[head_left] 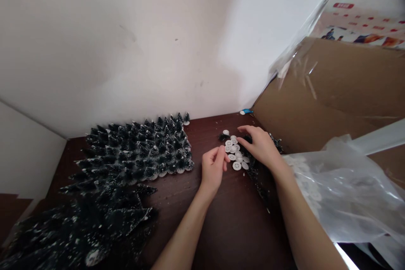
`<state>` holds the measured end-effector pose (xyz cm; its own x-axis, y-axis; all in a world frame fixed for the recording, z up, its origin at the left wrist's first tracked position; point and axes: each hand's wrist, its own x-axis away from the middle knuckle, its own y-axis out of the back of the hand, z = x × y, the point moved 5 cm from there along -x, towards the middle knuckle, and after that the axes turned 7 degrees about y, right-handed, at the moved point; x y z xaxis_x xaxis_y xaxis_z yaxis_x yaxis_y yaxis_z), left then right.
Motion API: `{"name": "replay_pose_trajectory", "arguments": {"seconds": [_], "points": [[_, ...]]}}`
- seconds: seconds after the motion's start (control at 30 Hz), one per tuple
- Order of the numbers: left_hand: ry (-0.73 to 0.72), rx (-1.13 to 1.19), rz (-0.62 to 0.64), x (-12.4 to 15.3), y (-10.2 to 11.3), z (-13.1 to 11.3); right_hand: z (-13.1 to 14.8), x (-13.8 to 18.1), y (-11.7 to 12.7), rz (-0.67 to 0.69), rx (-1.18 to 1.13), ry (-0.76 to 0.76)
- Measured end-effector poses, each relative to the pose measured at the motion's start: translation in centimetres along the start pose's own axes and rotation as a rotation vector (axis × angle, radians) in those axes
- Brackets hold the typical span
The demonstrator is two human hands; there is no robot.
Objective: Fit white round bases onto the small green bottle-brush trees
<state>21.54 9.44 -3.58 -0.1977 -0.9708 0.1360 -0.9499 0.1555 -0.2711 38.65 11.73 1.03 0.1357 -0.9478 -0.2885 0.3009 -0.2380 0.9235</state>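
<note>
My left hand (213,166) is closed, thumb and fingers pinched together beside a loose pile of white round discs (236,165). Whatever sits in the pinch, if anything, is too small to make out. Just right of the pile, my right hand (261,145) reaches over with thumb and forefinger apart and nothing visible between them. Dark green miniature trees with white-flecked tips (257,181) lie beneath and beside it, partly hidden by the hand. A small tree piece (224,136) rests at the pile's far left edge.
Rows of standing miniature trees (148,147) fill the brown table's (177,194) left part, with a heap of larger ones (104,223) nearer. At right are a clear plastic bag (351,194) and a cardboard box (354,80). A white wall (177,71) stands behind.
</note>
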Motion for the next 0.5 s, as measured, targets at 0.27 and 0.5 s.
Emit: {"name": "replay_pose_trajectory", "arguments": {"seconds": [0.27,0.5], "points": [[-0.029,0.012,0.009,0.1,0.0,-0.1,4.4,0.0,-1.9,0.032,0.022,0.262],[-0.032,0.221,-0.038,0.0,0.4,-0.1,5.3,-0.1,-2.5,0.087,0.086,0.286]]}}
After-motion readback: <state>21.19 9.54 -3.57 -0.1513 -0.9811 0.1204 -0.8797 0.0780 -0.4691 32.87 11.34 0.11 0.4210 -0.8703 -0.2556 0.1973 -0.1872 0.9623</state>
